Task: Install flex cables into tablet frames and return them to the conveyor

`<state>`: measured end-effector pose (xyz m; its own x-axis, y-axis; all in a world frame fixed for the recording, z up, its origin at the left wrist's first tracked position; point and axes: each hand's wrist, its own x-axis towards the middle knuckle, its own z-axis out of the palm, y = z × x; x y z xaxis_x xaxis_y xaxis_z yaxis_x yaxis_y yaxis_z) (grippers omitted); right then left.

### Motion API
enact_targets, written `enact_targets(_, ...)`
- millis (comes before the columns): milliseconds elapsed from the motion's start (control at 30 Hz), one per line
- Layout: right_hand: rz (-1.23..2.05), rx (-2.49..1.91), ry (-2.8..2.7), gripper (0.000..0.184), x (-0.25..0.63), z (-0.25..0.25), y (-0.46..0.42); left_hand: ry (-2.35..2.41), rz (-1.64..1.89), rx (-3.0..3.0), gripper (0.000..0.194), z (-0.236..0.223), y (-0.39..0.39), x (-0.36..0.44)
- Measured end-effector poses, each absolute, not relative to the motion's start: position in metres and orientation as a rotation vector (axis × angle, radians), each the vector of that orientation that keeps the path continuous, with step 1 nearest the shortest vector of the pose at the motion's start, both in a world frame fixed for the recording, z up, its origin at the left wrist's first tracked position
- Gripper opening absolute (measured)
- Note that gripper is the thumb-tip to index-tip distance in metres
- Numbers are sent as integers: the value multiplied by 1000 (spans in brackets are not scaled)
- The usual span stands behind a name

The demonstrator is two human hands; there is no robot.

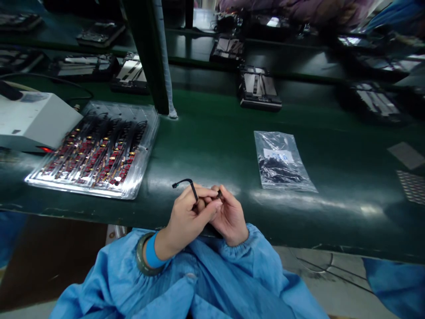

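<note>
Close to the table's front edge, my left hand [186, 216] is closed around a thin black cable [191, 185]. One end of this cable curves up over the fingers and ends in a small connector. Facing it, my right hand [229, 216] is closed too, its thumb and finger pinching a small dark piece [219, 194] that the left fingertips also touch. Whether that piece is the cable's other end I cannot tell. A clear plastic bag [282, 161] of small black parts lies to the right of my hands.
On the left, a clear tray [129, 191] holds rows of red-and-black parts with cables, beside a white box-shaped device [40, 117]. A dark post [146, 53] rises behind it. Several black device units, one of them a nearer unit [259, 88], sit farther back. People sit across the table.
</note>
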<state>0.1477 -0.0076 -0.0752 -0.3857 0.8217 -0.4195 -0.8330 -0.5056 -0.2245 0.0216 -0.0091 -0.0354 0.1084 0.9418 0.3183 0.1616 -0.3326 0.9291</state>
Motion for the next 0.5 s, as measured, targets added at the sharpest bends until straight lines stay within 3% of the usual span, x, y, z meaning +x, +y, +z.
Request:
enact_targets(167,1863,-555,-52,21,187,-60,3,1091,982,1155,25,-33,10,30)
enact_targets(300,1594,-534,-115,23,245,-51,6,967,771,784,15,-23,66,57)
enact_targets(500,1233,-614,-56,29,303,-61,-8,1094,936,324,13,-23,198,147)
